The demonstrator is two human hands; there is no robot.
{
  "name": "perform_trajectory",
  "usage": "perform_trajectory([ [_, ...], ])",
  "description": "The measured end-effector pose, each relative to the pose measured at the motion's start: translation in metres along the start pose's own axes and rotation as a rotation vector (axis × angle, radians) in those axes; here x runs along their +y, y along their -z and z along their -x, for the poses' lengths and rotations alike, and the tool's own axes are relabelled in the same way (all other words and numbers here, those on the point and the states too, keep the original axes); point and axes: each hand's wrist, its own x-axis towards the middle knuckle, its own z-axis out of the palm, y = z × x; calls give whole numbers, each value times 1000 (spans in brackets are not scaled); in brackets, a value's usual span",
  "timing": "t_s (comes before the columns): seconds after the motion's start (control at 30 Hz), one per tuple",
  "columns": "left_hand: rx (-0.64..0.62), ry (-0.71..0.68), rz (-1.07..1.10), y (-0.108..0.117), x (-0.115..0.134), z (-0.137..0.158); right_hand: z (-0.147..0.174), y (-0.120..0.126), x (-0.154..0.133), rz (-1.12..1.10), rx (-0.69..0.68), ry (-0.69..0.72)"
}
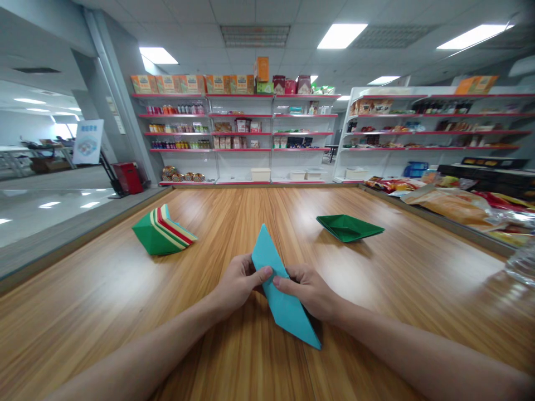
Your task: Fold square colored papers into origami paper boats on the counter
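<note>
Between my two hands is a light blue folded paper [286,309], long and pointed at both ends, tilted over the wooden table. My left hand [240,281] grips its left edge with the thumb flat on top. From the other side my right hand [311,289] pinches it, thumb pressed on the face close to the left thumb. The fingers beneath the paper are hidden. A green folded paper boat [351,228] lies to the right, beyond my right hand. At the left rests a stack of folded paper [165,231] in green, cream, red and blue layers.
The wooden table [234,217] has a raised edge. Snack packets [455,206] lie along its right side, and a clear plastic object [522,264] sits at the right edge. Stocked shelves [242,133] stand behind. A red box [128,178] is on the floor at left.
</note>
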Motion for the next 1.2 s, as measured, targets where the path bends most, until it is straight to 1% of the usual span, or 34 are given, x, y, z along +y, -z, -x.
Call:
perform_trajectory([
  [0.07, 17, 15, -3, -1, 0, 0, 0, -1, 0, 34, 2, 6],
  [0.13, 27, 31, 14, -1, 1, 0, 1, -2, -2, 118, 11, 30],
  [0.23, 35, 58, 86, 2, 1, -1, 4, -2, -5, 248, 8, 99],
  [0.3, 60, 78, 144, 6, 1, -3, 5, -2, -7, 272, 24, 142],
  [0.4, 135, 111, 265, 13, 0, -7, 6, -1, -8, 301, 147, 164],
  [0.53, 199, 167, 436, 21, 4, -9, 0, 9, -5, 502, 395, 151],
  [0.63, 203, 207, 540, 27, 11, -9, -9, 31, -2, 626, 606, 184],
  [0.73, 189, 222, 623, 33, 16, -9, -18, 70, 1, 806, 895, 205],
  [0.77, 181, 219, 644, 36, 16, -9, -19, 85, 2, 879, 977, 178],
  [0.8, 174, 214, 660, 38, 16, -9, -20, 100, 5, 960, 1054, 117],
  [0.87, 162, 215, 672, 41, 14, -9, -17, 129, 11, 1118, 1147, -36],
  [0.9, 159, 223, 667, 42, 12, -9, -15, 140, 15, 1190, 1170, -103],
  [0.93, 159, 239, 655, 43, 11, -9, -13, 150, 19, 1252, 1158, -160],
  [1.0, 155, 283, 629, 43, 8, -10, -8, 160, 27, 1361, 1084, -227],
  [1.07, 136, 317, 613, 43, 7, -10, -6, 159, 30, 1436, 1037, -246],
  [1.2, 86, 331, 607, 42, 8, -10, -6, 143, 25, 1618, 927, -169],
])
